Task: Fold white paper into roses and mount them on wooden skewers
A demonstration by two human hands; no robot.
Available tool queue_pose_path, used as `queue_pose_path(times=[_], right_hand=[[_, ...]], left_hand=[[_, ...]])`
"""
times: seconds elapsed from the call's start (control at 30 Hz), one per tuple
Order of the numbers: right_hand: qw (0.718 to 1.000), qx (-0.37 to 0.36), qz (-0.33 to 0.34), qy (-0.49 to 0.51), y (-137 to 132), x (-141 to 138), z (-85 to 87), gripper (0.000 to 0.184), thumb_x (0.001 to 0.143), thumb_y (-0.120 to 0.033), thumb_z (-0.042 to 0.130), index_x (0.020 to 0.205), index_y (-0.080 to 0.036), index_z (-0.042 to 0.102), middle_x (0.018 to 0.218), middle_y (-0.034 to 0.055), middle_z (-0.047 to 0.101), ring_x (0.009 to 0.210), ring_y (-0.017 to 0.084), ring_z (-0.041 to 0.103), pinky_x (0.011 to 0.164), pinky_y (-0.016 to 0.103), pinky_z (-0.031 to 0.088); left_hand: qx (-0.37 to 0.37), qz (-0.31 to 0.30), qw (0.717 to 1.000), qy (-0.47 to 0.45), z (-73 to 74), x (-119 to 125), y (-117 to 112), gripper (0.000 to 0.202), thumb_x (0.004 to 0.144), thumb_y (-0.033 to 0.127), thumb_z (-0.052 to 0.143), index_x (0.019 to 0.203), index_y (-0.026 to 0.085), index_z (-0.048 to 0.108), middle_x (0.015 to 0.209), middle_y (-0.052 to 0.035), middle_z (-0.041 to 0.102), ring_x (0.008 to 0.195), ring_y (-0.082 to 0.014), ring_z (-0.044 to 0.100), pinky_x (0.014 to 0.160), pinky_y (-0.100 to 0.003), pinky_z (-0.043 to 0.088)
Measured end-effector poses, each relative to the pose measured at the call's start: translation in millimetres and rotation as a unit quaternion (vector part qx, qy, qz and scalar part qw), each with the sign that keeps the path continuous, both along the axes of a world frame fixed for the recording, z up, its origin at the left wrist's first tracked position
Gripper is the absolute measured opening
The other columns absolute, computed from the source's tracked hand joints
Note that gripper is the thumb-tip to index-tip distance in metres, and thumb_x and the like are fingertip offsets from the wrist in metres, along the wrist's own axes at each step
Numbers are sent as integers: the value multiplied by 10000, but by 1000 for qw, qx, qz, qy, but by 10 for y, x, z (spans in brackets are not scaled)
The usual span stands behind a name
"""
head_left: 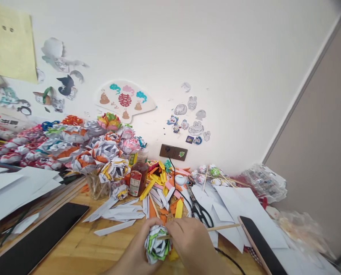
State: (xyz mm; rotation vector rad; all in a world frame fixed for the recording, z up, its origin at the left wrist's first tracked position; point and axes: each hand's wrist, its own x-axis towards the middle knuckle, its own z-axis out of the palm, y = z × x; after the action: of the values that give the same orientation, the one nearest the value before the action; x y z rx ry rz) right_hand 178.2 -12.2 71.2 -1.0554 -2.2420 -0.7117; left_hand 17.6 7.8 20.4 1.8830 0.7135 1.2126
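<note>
At the table's front edge my left hand (141, 248) is closed round a folded paper flower (155, 246) with white and green petals. My right hand (190, 236) grips a thin wooden stick (226, 227). One end of the stick lies against the flower's petals; its other end sticks out to the right, past the knuckles. The right fingertips are close to the flower and partly hidden behind the hand. Just beyond both hands lie folded paper strips (121, 212) in white, with orange and yellow ones beside them.
Black-handled scissors (199, 212) lie right of the strips, near white paper sheets (233, 202) and a phone (262, 244). A bottle of brown liquid (138, 177) stands before many paper flowers (104, 151). A long black-screened device (44, 240) lies left. A black cable (230, 259) crosses the table.
</note>
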Motion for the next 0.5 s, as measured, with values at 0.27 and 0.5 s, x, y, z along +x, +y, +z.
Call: queue_pose_path(times=[0.27, 0.5], right_hand=[[972, -195, 31, 130, -12, 75, 163, 175, 816, -132, 512, 892, -204, 652, 776, 20, 720, 651, 165, 631, 577, 245, 374], [837, -461, -8, 295, -77, 89, 353, 28, 710, -186, 651, 691, -182, 632, 542, -68, 460, 520, 96, 425, 488, 201, 275]], left_hand=[[-118, -38, 990, -65, 31, 29, -46, 492, 664, 82, 639, 1057, 271, 411, 932, 18, 611, 832, -167, 609, 751, -254, 476], [-190, -44, 974, -118, 52, 28, -62, 551, 650, 168, 698, 1076, 285, 368, 846, 50, 612, 755, -155, 598, 691, -239, 448]])
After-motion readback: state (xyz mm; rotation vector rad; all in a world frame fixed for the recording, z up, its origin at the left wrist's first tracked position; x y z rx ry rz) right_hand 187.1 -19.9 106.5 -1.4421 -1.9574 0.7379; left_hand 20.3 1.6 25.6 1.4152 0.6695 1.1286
